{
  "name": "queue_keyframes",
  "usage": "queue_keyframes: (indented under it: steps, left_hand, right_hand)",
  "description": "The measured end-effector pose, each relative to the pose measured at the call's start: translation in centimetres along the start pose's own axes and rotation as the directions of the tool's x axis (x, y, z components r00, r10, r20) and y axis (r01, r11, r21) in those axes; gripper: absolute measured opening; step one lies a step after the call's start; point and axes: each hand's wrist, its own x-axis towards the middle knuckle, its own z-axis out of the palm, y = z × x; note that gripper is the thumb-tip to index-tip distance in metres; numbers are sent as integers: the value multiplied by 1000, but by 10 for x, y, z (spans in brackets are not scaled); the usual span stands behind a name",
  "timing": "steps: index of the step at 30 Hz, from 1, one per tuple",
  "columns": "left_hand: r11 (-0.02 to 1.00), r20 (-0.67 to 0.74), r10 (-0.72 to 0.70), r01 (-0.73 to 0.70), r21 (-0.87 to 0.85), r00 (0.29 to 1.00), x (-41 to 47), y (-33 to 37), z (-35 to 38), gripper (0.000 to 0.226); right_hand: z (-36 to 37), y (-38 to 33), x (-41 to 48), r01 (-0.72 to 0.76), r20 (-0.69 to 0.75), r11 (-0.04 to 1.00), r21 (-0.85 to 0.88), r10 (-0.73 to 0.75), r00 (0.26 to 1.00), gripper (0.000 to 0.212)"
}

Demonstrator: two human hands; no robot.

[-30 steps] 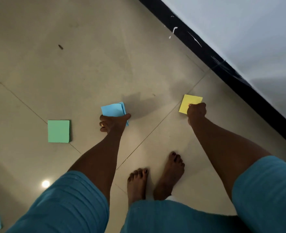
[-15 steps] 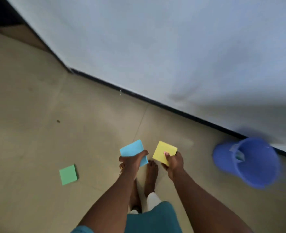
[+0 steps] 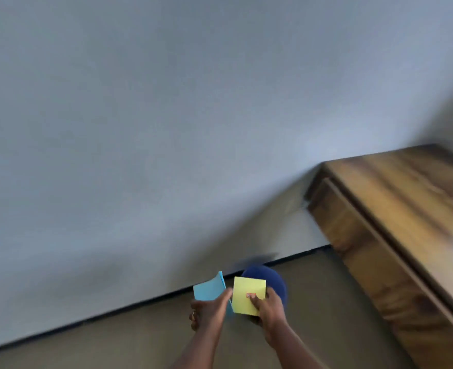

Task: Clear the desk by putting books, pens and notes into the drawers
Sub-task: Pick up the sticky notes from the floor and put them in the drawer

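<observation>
Left hand [image 3: 206, 311] gripping blue notes [image 3: 209, 288], right hand [image 3: 269, 307] gripping yellow notes [image 3: 248, 294], side by side; wooden tabletop [image 3: 412, 193] far right.

Both forearms are bare, with no sleeve showing. The left hand [image 3: 206, 311] wears a thin ring on one finger. The right hand [image 3: 266, 307] wears nothing visible.
</observation>
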Motion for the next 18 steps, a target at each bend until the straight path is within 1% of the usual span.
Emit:
queue_keyframes:
  steps: [2, 4, 7, 8, 10, 12, 14, 16, 18]
  left_hand:
    - [994, 25, 101, -102, 36, 995, -32, 39, 34, 105]
    - [969, 73, 220, -226, 96, 973, -70, 76, 71, 106]
    - [889, 148, 397, -420, 185, 906, -125, 121, 122, 101]
    - [853, 186, 444, -477, 212, 877, -144, 133, 139, 100]
    - [785, 246, 510, -562, 259, 825, -174, 153, 170, 100]
    - [730, 292, 540, -612, 304, 790, -190, 167, 198, 100]
    - [678, 332, 561, -651, 340, 758, -203, 174, 223, 102]
    - [619, 366, 572, -679, 395, 734, -208, 179, 246, 101]
    - [539, 412, 579, -709, 454, 704, -210, 187, 267, 99]
  right_hand:
    - [-38, -45, -2, 140, -54, 987, -81, -145, 988, 18]
    - [-84, -89, -6, 244, -106, 961, -131, -259, 960, 19]
    - [-149, -141, -12, 346, -209, 926, -149, -372, 905, 21]
    - [-172, -154, -14, 369, -250, 922, -120, -388, 887, 22]
    - [-211, -173, -21, 388, -341, 920, -52, -381, 859, 28]
    - [-245, -181, -18, 388, -432, 920, -53, -372, 822, 37]
    - [-279, -186, -13, 380, -507, 924, -32, -343, 791, 37]
    - [-303, -190, -8, 373, -545, 927, 52, -286, 788, 33]
    - [-323, -196, -6, 369, -577, 921, 124, -236, 782, 36]
